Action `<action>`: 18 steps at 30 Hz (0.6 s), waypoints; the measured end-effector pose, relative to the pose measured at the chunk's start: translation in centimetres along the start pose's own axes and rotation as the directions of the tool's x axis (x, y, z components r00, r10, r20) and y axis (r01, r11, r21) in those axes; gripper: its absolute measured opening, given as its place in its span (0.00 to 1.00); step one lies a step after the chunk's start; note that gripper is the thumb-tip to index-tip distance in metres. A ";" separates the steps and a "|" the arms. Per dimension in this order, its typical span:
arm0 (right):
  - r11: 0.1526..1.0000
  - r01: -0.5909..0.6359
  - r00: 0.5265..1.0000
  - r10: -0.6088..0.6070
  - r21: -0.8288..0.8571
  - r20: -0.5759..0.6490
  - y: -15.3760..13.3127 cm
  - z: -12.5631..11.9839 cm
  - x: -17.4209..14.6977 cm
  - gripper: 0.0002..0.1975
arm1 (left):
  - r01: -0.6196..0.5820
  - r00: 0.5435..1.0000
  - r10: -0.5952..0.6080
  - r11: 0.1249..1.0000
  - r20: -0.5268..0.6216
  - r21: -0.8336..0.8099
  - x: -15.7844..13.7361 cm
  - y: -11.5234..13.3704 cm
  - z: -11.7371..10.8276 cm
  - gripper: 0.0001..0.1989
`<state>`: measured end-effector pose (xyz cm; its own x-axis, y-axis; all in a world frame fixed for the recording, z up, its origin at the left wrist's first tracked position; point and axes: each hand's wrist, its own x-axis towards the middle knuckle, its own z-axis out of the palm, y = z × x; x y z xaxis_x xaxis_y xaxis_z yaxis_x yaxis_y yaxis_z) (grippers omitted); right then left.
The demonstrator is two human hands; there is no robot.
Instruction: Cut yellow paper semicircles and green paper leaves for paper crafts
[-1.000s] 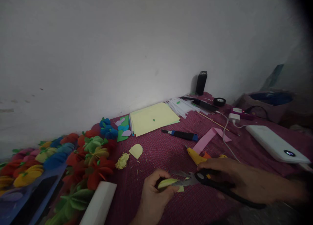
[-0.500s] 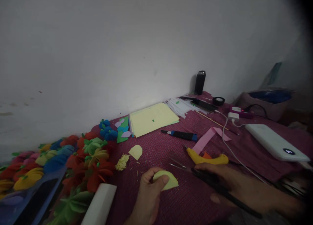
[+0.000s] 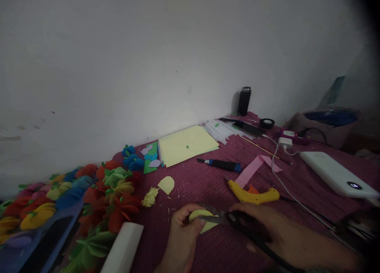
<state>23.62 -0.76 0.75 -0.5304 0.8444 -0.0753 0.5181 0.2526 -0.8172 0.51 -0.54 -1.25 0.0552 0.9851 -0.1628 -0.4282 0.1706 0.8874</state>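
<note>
The left hand (image 3: 182,230) is pinching a yellow paper piece (image 3: 209,226) above the cloth (image 3: 190,180); the right hand (image 3: 276,230), curled, is gripping scissors (image 3: 233,218), blades parted at the paper. One rounded piece (image 3: 166,184) is lying seemingly finished near shavings (image 3: 150,197), while the held one is apparently awaiting more trimming

- bench (image 3: 216,257) cloth: maroon, fine grid check
- cut paper (image 3: 209,226), near edge: pale yellow
- scissors (image 3: 233,218): black handles, grey blades
- glue gun (image 3: 258,196): yellow body, orange trigger
- strip (image 3: 251,171): plain pink
- cutter (image 3: 223,165): black grip, blue ends
- sheet stack (image 3: 190,144), wall-side edge: pale yellow on top
- paper strips (image 3: 218,129), same edge: white
- paper flowers (image 3: 123,209), left edge: red, orange, yellow, green, blue, pink
- can (image 3: 244,102), far corner: black, silvery top
- power bank (image 3: 329,172), right edge: white, dark display
</note>
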 end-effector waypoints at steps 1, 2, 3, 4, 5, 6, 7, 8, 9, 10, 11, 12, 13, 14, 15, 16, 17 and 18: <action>1.000 0.006 1.000 -0.006 -0.011 -0.001 0.1 0.0 0.0 0.26 | -0.011 1.000 0.011 1.000 0.012 0.005 0.0 0.0 0.0 0.07; 1.000 0.011 1.000 -0.011 -0.021 0.002 0.1 0.0 0.0 0.26 | -0.019 1.000 0.019 1.000 0.022 0.011 0.0 -0.1 -0.1 0.07; 0.999 0.015 1.000 -0.014 -0.029 0.005 0.1 0.0 0.0 0.25 | -0.027 0.999 0.027 0.999 0.032 0.021 0.0 -0.2 -0.2 0.07; 0.999 0.015 1.000 -0.015 -0.036 0.003 0.1 0.0 0.0 0.25 | -0.033 0.999 0.032 0.999 0.043 0.039 0.1 -0.4 -0.3 0.08; 0.999 0.015 1.000 -0.015 -0.041 0.003 0.0 -0.1 0.0 0.25 | -0.039 0.998 0.036 0.997 0.049 0.062 0.1 -0.5 -0.4 0.08; 0.999 0.013 1.000 -0.012 -0.044 0.005 0.0 -0.1 0.0 0.26 | -0.043 0.998 0.038 0.995 0.053 0.091 0.2 -0.7 -0.5 0.08; 0.999 0.009 1.000 -0.009 -0.046 0.005 -0.1 -0.2 0.0 0.26 | -0.045 0.998 0.039 0.991 0.054 0.123 0.2 -0.8 -0.6 0.09; 0.999 0.007 1.000 -0.007 -0.045 0.008 -0.1 -0.3 0.0 0.26 | -0.046 0.998 0.038 0.987 0.054 0.154 0.2 -0.9 -0.7 0.09; 0.999 0.005 1.000 -0.004 -0.042 0.012 -0.1 -0.4 0.0 0.26 | -0.049 0.998 0.040 0.982 0.050 0.181 0.2 -1.0 -0.8 0.09; 0.999 0.001 1.000 0.000 -0.039 0.014 -0.1 -0.4 0.0 0.26 | -0.052 0.998 0.043 0.978 0.046 0.204 0.2 -1.1 -0.8 0.09; 0.999 -0.003 1.000 0.004 -0.035 0.014 -0.1 -0.4 -0.1 0.27 | -0.057 0.998 0.048 0.974 0.044 0.220 0.2 -1.1 -0.9 0.08; 1.000 -0.008 1.000 0.008 -0.030 0.012 0.0 -0.4 -0.1 0.27 | -0.061 0.998 0.051 0.970 0.046 0.234 0.2 -1.2 -0.9 0.08; 1.000 -0.012 1.000 0.013 -0.027 0.013 0.0 -0.4 -0.2 0.28 | -0.066 0.997 0.056 0.967 0.049 0.247 0.2 -1.2 -0.9 0.07; 1.000 -0.017 1.000 0.017 -0.023 0.017 0.1 -0.4 -0.2 0.28 | -0.072 0.997 0.061 0.963 0.053 0.260 0.2 -1.2 -1.0 0.07; 1.000 -0.020 1.000 0.020 -0.019 0.019 0.0 -0.4 -0.2 0.28 | -0.077 0.996 0.063 0.959 0.060 0.273 0.2 -1.3 -1.1 0.06; 1.000 -0.021 1.000 0.021 -0.016 0.022 0.0 -0.3 -0.2 0.28 | -0.082 0.995 0.064 0.955 0.072 0.285 0.2 -1.3 -1.2 0.06; 1.000 -0.021 0.999 0.021 -0.017 0.025 -0.2 -0.4 -0.2 0.27 | -0.088 0.995 0.067 0.952 0.081 0.294 0.2 -1.4 -1.2 0.05; 0.999 -0.023 1.000 0.023 -0.026 0.016 -0.3 -0.4 -0.2 0.27 | -0.093 0.994 0.069 0.949 0.089 0.302 0.3 -1.4 -1.3 0.04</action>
<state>23.79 -0.80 1.22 -0.5290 0.8423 -0.1037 0.5473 0.2452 -0.8002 -0.07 -0.53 -3.10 0.1059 0.9925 -0.0617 -0.1393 0.0762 0.9873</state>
